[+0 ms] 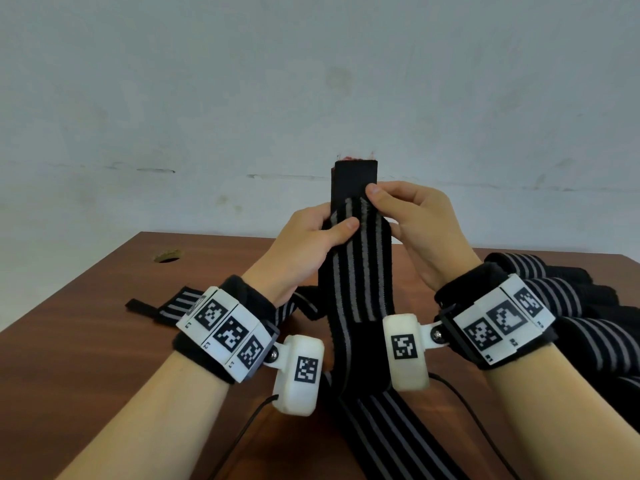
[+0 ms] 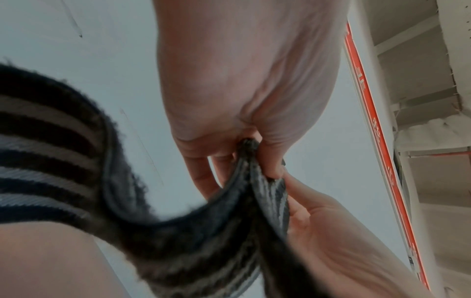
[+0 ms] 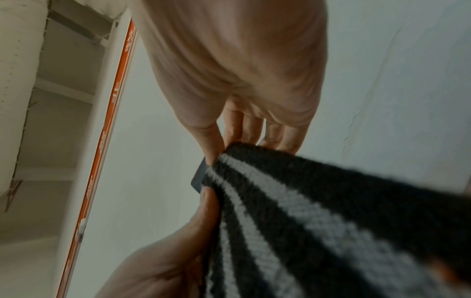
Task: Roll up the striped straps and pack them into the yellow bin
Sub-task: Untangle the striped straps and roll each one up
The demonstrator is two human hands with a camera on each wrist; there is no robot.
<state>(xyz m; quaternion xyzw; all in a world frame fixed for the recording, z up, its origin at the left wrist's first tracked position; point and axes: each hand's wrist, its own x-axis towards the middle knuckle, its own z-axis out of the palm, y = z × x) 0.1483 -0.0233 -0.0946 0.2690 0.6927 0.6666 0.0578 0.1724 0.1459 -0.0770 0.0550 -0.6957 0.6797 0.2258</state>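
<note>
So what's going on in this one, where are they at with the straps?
A person holds one striped strap upright above the wooden table, its plain black end at the top. The left hand pinches one edge and the right hand pinches the other near that end. No roll has formed yet. More straps lie piled at the right, and another strap lies flat at the left. The yellow bin is out of view.
</note>
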